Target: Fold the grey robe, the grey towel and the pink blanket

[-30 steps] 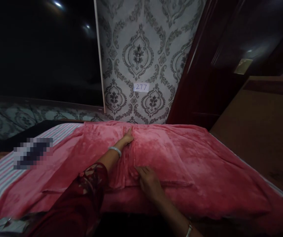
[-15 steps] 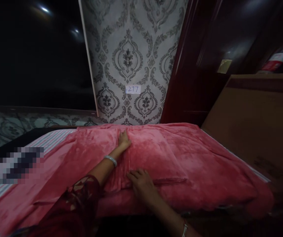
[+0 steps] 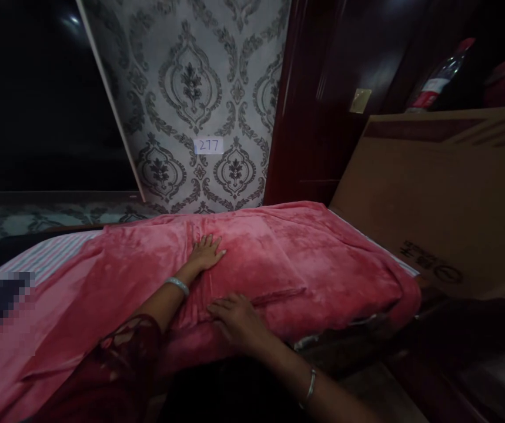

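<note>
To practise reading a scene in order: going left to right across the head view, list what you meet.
Striped sheet → left hand → right hand → dark red door → plastic bottle → cardboard box.

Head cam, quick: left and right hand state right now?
Left hand: open, flat, palm down on the pink blanket, holding nothing.
Right hand: open, fingers spread on the blanket's near folded edge, no grasp visible.
</note>
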`<state>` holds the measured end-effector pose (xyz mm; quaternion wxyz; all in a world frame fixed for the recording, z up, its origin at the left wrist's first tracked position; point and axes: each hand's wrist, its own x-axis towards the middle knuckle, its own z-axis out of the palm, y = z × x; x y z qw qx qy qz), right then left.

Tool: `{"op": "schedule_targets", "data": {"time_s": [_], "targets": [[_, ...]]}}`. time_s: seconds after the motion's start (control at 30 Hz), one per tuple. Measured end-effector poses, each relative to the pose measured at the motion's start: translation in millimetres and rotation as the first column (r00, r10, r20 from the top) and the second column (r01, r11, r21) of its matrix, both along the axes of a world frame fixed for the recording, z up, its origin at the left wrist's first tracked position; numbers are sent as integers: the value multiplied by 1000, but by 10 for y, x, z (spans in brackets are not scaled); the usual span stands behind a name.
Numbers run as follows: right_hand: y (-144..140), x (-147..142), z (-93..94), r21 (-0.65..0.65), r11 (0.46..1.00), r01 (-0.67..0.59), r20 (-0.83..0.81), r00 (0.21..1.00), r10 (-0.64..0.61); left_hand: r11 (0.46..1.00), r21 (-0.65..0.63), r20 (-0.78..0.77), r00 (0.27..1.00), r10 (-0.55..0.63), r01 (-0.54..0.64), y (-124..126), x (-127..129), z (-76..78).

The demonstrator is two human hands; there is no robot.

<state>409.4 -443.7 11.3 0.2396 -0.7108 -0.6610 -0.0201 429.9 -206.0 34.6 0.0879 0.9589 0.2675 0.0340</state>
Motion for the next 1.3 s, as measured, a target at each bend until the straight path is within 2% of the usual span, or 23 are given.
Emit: {"op": "schedule_targets", "data": {"time_s": [0.07,0.17,0.23,0.33,0.43,0.57,0.77,0.83,0.9,1.03,1.1,1.2,1.3], "targets": [[-109,203,141,38,999,27,-42,999,-25,1000,19,-17,1000,-10,10,-69,3,92],[-279,647,265,118,964,238,-60,971,-232,995,52,-13,997,-80,81,-261,-52,188],[-382,944,244,102,919,380,-36,925,-379,980,64,2,982,-190,190,-408,-135,180],[-509,1248,61,-57,853,519,38,855,-518,933,70,12,935,-356,354,-570,-302,61],[-590,1357,-181,-189,820,541,73,840,-538,914,62,-32,916,-399,400,-631,-448,-106],[-624,1360,-372,-136,831,539,70,842,-535,913,88,-29,918,-396,397,-619,-523,-248],[-629,1444,-460,-111,850,515,46,857,-513,908,101,17,912,-409,406,-601,-529,-277],[-593,1520,-427,-115,856,503,17,863,-505,913,97,13,917,-399,396,-612,-535,-268],[-493,1605,-317,-108,849,517,-14,853,-521,918,87,7,922,-388,386,-625,-545,-259],[-91,1733,47,-88,842,532,-9,845,-535,919,74,22,921,-389,387,-632,-568,-250],[132,1759,171,-113,822,559,18,828,-560,917,70,31,918,-396,393,-628,-580,-254],[355,1763,138,-183,781,597,51,799,-599,918,51,36,918,-394,392,-627,-594,-259],[424,1759,-83,-177,772,611,82,791,-607,921,21,42,920,-389,388,-651,-608,-247]]}}
